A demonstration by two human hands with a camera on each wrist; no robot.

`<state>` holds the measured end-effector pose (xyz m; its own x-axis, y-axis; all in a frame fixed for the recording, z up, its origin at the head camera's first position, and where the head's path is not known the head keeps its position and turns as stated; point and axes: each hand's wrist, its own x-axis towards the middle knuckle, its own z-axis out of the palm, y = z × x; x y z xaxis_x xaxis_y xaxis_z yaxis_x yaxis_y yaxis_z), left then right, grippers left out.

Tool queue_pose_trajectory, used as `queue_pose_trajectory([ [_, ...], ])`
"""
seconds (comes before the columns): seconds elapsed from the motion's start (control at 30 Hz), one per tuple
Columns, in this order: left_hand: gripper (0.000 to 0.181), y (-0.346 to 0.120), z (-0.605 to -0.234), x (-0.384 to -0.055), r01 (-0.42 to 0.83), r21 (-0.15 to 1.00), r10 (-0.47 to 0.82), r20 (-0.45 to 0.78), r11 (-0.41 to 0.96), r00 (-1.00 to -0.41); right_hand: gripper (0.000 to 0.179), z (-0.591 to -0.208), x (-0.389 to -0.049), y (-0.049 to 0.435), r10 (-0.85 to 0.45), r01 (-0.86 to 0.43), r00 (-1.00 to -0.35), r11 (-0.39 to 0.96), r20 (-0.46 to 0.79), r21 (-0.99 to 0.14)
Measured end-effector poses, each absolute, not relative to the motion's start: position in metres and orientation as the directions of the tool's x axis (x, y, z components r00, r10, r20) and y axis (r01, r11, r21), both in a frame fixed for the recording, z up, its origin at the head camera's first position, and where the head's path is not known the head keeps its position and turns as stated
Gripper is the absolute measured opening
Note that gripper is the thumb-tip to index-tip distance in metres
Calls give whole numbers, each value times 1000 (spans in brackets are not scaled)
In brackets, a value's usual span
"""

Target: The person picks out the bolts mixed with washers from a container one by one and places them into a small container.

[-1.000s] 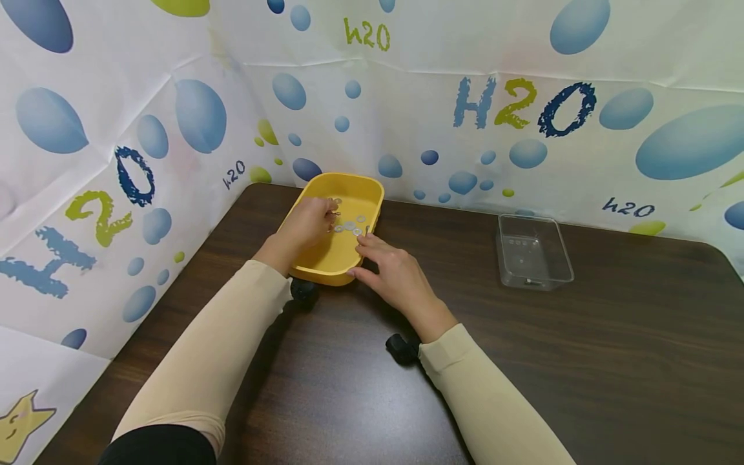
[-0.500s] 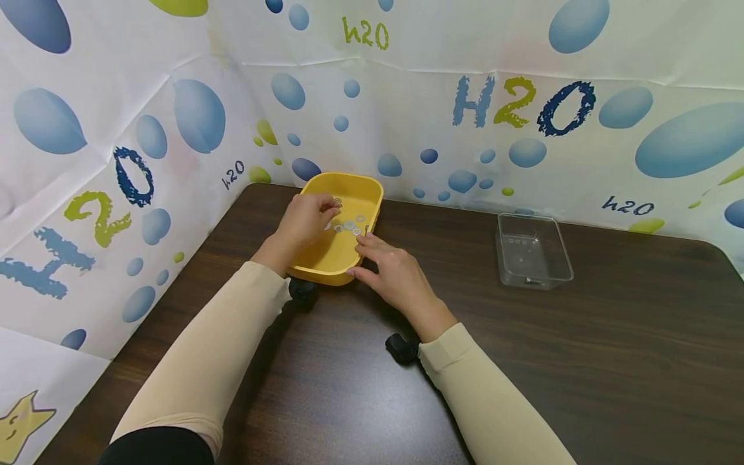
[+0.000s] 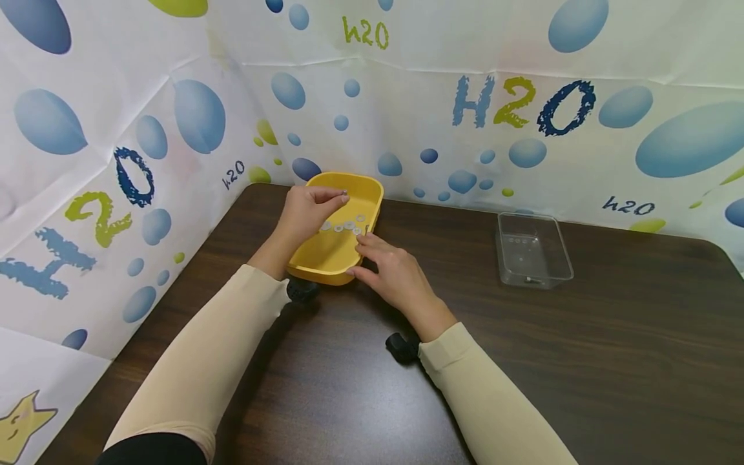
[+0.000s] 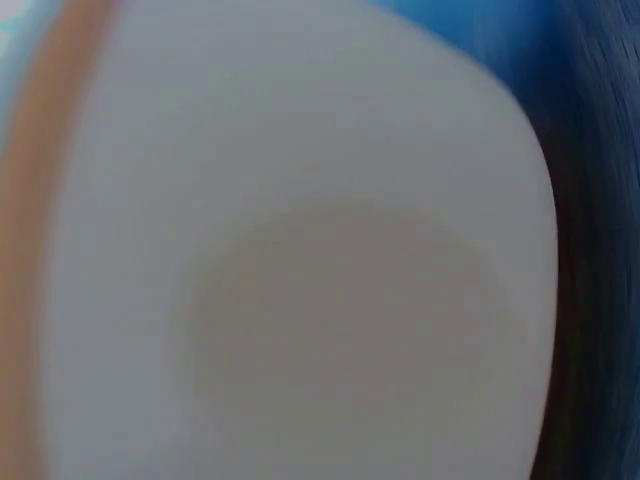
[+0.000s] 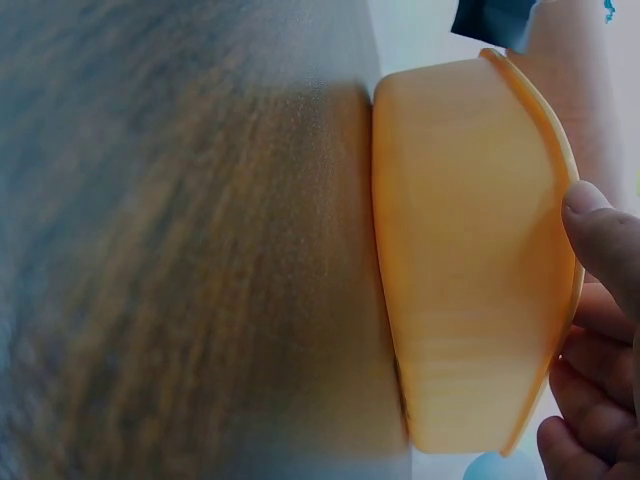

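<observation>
In the head view, a yellow plastic tub (image 3: 325, 261) stands at the back left of the table, with several small silvery washers (image 3: 349, 225) on its floor. My left hand (image 3: 308, 210) is raised over its left side, thumb and forefinger pinching a small metal piece (image 3: 345, 192) too small to identify. My right hand (image 3: 398, 274) holds the tub's near right rim; in the right wrist view the thumb (image 5: 588, 200) lies at the rim with the fingers curled beyond it. A thin dark bit (image 3: 367, 228) shows just past the right fingertips. A blurred pale surface fills most of the left wrist view.
A clear plastic box (image 3: 533, 252) stands at the back right of the dark wooden table (image 3: 639, 349), with a small dark object near its front wall. Behind and to the left hangs a white sheet (image 3: 418, 39) printed with blue drops. Both wrists carry black cameras.
My left hand has risen from the tub's floor and moved slightly up and back, the small metal piece now showing at its fingertips. The right hand and tub have stayed in place.
</observation>
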<state>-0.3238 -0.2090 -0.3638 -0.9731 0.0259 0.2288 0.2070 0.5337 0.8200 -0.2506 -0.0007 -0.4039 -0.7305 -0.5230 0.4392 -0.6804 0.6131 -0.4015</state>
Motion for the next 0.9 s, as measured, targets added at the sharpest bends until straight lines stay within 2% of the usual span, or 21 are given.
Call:
queue_pose_trajectory([
  [0.3, 30, -188, -352, -314, 264, 869, 67, 260, 419, -963, 48, -401, -249, 1, -527, -679, -732, 612, 431, -405],
  [0.53, 30, -175, -348, -310, 289, 861, 82, 281, 418, -956, 52, -396, -246, 10, -534, -691, -721, 607, 441, -393],
  [0.9, 29, -138, -337, -299, 325, 833, 171, 277, 448, -946, 55, -390, -245, 60, -456, -614, -780, 686, 428, -390],
])
